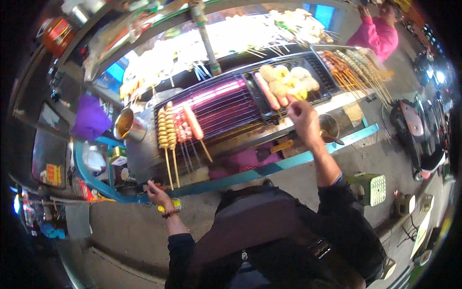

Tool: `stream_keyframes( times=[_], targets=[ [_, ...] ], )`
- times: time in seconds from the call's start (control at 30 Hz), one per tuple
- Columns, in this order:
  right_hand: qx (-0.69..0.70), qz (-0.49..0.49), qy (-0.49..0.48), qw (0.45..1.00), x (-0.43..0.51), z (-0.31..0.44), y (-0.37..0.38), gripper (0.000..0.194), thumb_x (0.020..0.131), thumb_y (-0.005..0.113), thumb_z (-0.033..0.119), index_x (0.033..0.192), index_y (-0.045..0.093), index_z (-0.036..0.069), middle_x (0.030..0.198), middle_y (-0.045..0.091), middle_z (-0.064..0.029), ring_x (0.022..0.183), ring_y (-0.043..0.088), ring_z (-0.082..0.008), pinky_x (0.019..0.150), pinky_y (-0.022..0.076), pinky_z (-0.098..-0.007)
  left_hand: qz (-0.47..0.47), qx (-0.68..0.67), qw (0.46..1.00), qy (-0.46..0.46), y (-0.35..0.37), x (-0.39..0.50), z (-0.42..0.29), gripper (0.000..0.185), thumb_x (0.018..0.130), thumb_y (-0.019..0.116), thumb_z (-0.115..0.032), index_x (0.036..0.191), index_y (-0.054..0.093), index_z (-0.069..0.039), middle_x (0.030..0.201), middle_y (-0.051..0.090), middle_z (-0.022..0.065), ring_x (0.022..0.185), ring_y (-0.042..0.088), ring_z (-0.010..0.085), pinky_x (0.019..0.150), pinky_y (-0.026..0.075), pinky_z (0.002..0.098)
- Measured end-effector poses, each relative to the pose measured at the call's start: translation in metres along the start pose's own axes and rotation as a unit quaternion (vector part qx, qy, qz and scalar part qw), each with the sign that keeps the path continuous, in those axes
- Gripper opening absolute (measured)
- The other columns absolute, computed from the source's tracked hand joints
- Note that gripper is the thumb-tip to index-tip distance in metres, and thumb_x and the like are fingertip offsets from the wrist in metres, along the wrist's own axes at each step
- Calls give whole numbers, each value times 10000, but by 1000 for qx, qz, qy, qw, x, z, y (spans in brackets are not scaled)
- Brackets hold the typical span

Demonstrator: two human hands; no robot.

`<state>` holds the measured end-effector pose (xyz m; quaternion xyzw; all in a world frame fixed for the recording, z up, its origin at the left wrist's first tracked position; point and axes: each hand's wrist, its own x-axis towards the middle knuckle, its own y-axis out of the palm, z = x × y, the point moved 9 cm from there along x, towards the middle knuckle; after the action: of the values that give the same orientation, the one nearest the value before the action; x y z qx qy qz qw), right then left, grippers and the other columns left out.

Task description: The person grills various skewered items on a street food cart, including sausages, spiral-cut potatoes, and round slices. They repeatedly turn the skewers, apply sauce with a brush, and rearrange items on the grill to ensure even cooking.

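Observation:
My right hand (304,118) reaches over the front edge of the grill, fingers bunched beside a sausage (282,99) on the right-hand section. Blur hides whether it grips a stick. A longer sausage (267,91) lies alongside, with pale round pieces and yellow pieces (298,91) heaped behind. My left hand (156,194), with a beaded bracelet on its wrist, hangs low by the cart's front left, fingers curled; what it holds is unclear. Above it, two skewers of ball-shaped pieces (166,126), skewered pink meat (182,126) and a skewered sausage (193,122) lie on the glowing wire grill (225,112).
A metal pot of brown sauce (130,126) stands left of the grill. A tray of skewers (352,70) sits at the right end. Behind is a brightly lit food display (223,36). A blue rail (252,175) crosses in front. A person in pink (375,36) stands far right, near a scooter (415,133).

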<state>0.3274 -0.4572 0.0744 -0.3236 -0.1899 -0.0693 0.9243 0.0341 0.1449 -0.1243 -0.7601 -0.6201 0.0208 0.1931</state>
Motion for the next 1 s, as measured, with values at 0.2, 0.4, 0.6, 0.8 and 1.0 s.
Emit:
stream_keyframes(
  times=[0.2, 0.4, 0.6, 0.8, 1.0],
  targets=[
    [40, 79, -60, 994, -45, 62, 137, 107, 838, 720, 86, 898, 697, 0, 842, 683, -157, 766, 691, -286, 706, 545, -375, 9, -20, 999, -37, 3, -1, -5, 446, 1036, 582, -415, 1014, 725, 7, 756, 675, 40, 630, 596, 121, 545, 471, 265],
    [26, 105, -73, 991, -70, 80, 180, 163, 863, 742, 146, 937, 707, 6, 853, 679, -153, 783, 677, -324, 728, 542, -413, 53, -80, 993, -62, 9, 1, 7, 476, 1019, 586, -466, 1020, 722, -10, 755, 648, 31, 647, 584, 117, 563, 461, 269],
    [-74, -98, -72, 990, -78, 28, 30, 122, 879, 742, 99, 988, 716, 52, 727, 629, -102, 624, 620, -238, 615, 526, -360, 38, -126, 991, -15, -13, 0, -19, 381, 1045, 555, -370, 1149, 664, -20, 810, 596, 14, 605, 509, 86, 536, 415, 235],
    [-391, -211, 187, 876, -109, -129, -157, 399, 914, 710, 396, 1200, 690, 120, 1082, 635, -130, 988, 639, -349, 815, 537, -477, 22, -192, 963, 188, -43, -51, -129, 393, 1046, 565, -324, 1232, 606, 21, 803, 560, 27, 651, 489, 105, 579, 394, 239],
    [-259, -108, 278, 919, -118, -228, -141, 506, 857, 761, 492, 1128, 729, 66, 869, 725, -206, 836, 718, -339, 773, 560, -431, 375, -238, 848, 288, 50, -183, -223, 242, 1004, 579, -96, 1193, 613, 52, 875, 658, 107, 694, 608, 143, 668, 520, 271]
  ],
)
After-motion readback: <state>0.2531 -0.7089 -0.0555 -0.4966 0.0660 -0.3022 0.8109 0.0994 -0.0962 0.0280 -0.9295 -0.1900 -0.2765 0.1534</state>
